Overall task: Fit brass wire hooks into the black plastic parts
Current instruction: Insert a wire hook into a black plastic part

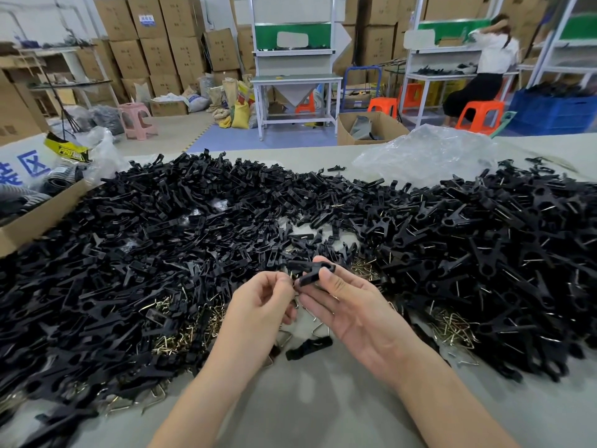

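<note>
My right hand [352,313] pinches a black plastic part [312,273] between thumb and fingers, palm turned up, above the table's middle. My left hand [261,307] is closed just left of it, fingertips at the part's lower end, apparently on a small brass wire hook that is mostly hidden by the fingers. A huge heap of loose black plastic parts [168,227] covers the table to the left and back. Parts with wire showing in them are piled on the right [504,240]. Brass wire hooks [181,337] lie in loose clusters under and beside my hands, with another cluster of hooks [452,328] at the right.
A single black part [308,347] lies on the grey table [323,412] below my hands. An open cardboard box [38,218] stands at the left edge, a crumpled clear plastic bag [426,156] at the back right. Beyond are workbenches, stools, stacked cartons and a seated person [484,69].
</note>
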The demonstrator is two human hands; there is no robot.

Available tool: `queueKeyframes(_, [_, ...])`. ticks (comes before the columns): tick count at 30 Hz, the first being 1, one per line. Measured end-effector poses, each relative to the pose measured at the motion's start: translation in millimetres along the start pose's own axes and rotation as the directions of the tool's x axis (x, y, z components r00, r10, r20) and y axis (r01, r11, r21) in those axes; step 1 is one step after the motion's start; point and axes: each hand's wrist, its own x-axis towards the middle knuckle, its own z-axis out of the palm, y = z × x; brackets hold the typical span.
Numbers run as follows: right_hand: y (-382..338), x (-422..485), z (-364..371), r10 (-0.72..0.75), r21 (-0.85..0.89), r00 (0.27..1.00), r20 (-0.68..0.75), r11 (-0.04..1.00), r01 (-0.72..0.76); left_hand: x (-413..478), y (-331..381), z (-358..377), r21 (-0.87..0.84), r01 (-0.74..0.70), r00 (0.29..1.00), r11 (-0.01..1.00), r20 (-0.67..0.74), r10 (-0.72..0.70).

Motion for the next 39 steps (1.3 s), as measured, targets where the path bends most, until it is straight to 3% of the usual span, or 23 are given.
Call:
queueKeyframes(5, [1,-2,0,-0.005,0.054,1.000,0.006,0.999,0.005,0,2,3,-0.118,0.043,0.998,0.992,0.045,-0.038])
queueKeyframes(12, [1,-2,1,0.007,0.062,1.000,-0.021,0.998,-0.006,2,-4,8,-0.121,0.070,0.998,0.990,0.014,-0.069])
queueKeyframes(18, [-2,-2,0,-0.017,0.008,0.998,-0.056,1.000,0.018,-3,-4,0,0.081,0.006,1.000,0.997,0.001,-0.006])
queueKeyframes(22, [-1,-1,0,-0.012,-0.044,0.999,-0.046,0.999,0.010,-4,-3,-2,0.116,0.014,1.000,0.993,-0.017,-0.012])
queueKeyframes(26, [-5,0,-3,-0.018,0.030,0.999,-0.029,0.999,0.019,-2,2,-5,-0.073,0.082,0.997,0.994,0.007,-0.082])
queueKeyframes(31, [-13,1,-12,-0.044,0.006,0.995,-0.091,0.999,0.044,1,9,-6,-0.370,0.160,0.987,0.915,0.042,-0.155])
queueKeyframes(39, [-11,-1,-11,-0.054,-0.173,0.999,-0.009,0.984,0.051,1,12,-7,-0.464,0.219,0.976,0.858,0.111,-0.189])
